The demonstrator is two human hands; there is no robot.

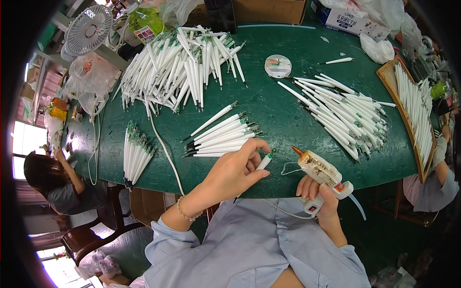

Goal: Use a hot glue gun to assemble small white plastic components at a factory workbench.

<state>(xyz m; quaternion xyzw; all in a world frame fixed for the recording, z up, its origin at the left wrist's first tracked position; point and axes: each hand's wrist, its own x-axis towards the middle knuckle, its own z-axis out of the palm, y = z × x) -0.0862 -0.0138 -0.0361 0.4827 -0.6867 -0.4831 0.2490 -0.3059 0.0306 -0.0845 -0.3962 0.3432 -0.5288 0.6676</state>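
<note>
Here, hands (234,169) (328,205) hold one stick (264,162), one glue gun (319,169).

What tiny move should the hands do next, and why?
I'd probably bring the glue gun a little nearer the stick. The right hand holds the gun, the left hand pinches the stick, and the gun's tip is beside the stick's green end with a gap between them.
</note>
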